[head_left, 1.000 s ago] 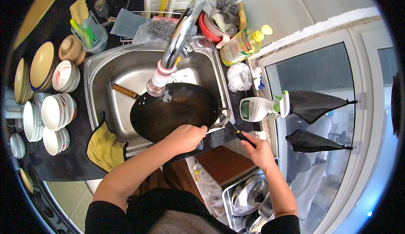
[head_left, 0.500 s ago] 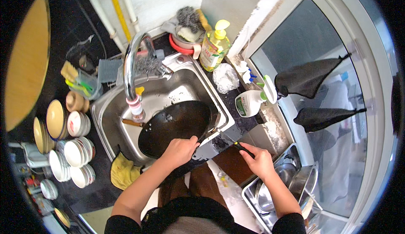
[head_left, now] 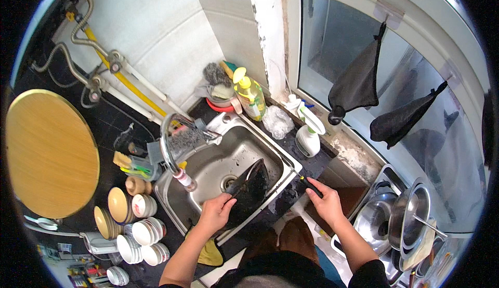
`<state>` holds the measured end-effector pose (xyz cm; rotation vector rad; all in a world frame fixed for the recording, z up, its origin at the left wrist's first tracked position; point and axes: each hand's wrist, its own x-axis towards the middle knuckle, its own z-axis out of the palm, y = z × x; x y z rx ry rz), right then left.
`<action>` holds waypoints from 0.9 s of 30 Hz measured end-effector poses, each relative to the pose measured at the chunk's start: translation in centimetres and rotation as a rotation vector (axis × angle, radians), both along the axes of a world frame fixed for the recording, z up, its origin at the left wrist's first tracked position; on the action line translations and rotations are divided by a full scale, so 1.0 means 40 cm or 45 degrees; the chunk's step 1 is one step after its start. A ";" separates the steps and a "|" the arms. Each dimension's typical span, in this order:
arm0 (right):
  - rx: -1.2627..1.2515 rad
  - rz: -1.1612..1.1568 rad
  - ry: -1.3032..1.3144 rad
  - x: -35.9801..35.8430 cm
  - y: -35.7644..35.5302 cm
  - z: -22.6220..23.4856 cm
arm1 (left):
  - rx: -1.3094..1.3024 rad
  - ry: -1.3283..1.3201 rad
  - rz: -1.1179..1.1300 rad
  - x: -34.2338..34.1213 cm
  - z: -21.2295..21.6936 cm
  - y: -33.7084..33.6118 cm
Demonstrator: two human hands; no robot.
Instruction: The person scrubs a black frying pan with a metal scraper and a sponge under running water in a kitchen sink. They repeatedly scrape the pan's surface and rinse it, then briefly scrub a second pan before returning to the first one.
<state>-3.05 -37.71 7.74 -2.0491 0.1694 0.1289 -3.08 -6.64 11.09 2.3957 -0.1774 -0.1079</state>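
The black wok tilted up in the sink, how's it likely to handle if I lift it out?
The black wok looks large against the sink, so probably heavy and awkward for one hand. It seems wet, so likely slippery at the rim where the left hand grips. Rigid metal, probably, so no flexing.

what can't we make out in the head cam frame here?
- Wok in the sink: tilted on edge; its inside can't be seen, and the left hand covers part of its rim.
- Right hand: grips a dark handle; what it belongs to is too small to tell.
- Stacked bowls: contents too small near the fisheye rim.
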 end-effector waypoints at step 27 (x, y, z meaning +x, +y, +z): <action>0.759 0.259 -0.270 0.199 0.283 0.129 | -0.567 0.146 0.252 -0.102 0.087 0.101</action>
